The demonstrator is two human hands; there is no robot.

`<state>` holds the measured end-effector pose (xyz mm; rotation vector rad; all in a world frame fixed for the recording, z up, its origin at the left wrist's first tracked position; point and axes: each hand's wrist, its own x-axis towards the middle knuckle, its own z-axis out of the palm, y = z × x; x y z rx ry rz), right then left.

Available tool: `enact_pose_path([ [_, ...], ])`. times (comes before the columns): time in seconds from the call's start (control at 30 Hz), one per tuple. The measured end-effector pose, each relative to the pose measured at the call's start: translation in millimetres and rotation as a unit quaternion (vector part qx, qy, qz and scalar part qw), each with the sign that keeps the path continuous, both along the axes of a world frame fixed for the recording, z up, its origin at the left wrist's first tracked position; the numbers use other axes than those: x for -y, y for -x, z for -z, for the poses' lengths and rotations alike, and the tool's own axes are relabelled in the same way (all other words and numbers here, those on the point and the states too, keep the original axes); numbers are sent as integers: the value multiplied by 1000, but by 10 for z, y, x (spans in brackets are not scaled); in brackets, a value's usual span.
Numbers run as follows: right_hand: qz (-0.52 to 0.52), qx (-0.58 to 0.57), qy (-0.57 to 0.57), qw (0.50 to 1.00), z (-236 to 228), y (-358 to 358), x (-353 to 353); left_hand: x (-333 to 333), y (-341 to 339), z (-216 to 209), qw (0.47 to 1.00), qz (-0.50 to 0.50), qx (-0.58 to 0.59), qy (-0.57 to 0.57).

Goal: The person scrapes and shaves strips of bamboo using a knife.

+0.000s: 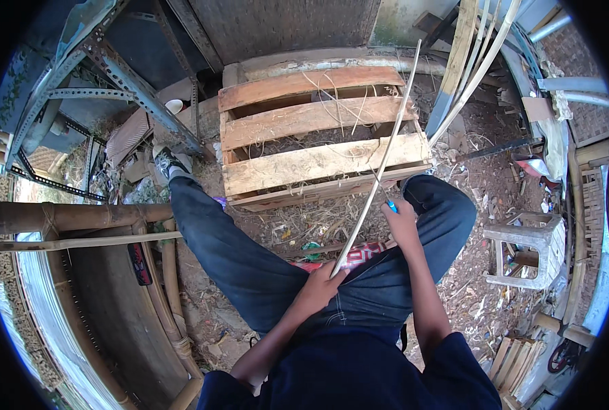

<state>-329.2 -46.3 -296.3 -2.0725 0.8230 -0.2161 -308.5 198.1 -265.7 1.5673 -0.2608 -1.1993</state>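
A long, pale bamboo strip (pixel 371 195) slants up and away from my lap over the slatted wooden crate (pixel 318 119). Its near end is gripped in my left hand (pixel 316 292), whose fingers are closed around it above my thigh. My right hand (pixel 401 222) is closed on a knife with a blue handle (pixel 392 206), just right of the strip. A thin dark blade points from the handle toward the strip; whether it touches cannot be made out. Thin curled shavings (pixel 338 102) lie on the crate's slats. A red and white patterned cloth (pixel 364 255) shows between my legs.
A plastic stool (pixel 528 251) stands at the right. Long poles (pixel 472 65) lean beyond the crate's right corner. A perforated metal frame (pixel 106 68) rises at the far left, and a thick bamboo rail (pixel 72 217) runs nearer. Shavings litter the dirt floor (pixel 465 273).
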Motion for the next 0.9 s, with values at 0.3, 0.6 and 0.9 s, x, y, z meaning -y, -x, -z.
enact_pose_path([
  [0.3,-93,-4,-49,994,-132,-59,-452,-11,-112,25,998,-59,8,-17],
  [0.6,-219,-51,-23,974,-38,-242,-704,-121,-295,85,989,-109,-101,-8],
  [0.9,-306,-141,69,939,-180,-224,-983,-164,-273,328,990,-43,118,-67],
])
